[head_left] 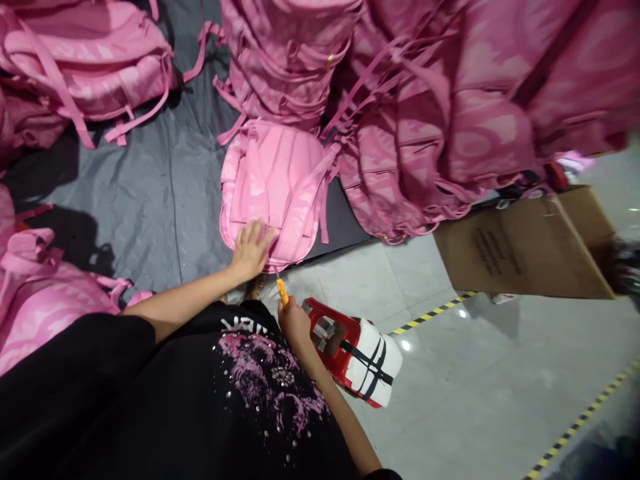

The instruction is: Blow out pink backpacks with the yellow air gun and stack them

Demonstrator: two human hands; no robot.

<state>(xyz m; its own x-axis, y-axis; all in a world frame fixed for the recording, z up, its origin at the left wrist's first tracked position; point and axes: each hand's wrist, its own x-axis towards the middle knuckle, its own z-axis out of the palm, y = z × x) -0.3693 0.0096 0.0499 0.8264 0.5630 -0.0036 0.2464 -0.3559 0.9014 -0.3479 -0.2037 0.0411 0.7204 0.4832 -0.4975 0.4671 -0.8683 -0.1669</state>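
A pink camouflage backpack lies with its straps upward at the front edge of a dark-covered surface. My left hand rests on its lower end with the fingers spread, pressing flat against the fabric. Below that end, my right hand is closed around a small yellow-handled tool. A thin metal tip points from it toward the bottom edge of the backpack. Whether the tip touches the bag, I cannot tell, and the tool's exact kind is too small to make out.
Stacked pink backpacks crowd the back and right. More pink bags lie on the grey cover at left. A red and white stool stands by my right arm. An open cardboard box is farther right, near striped floor tape.
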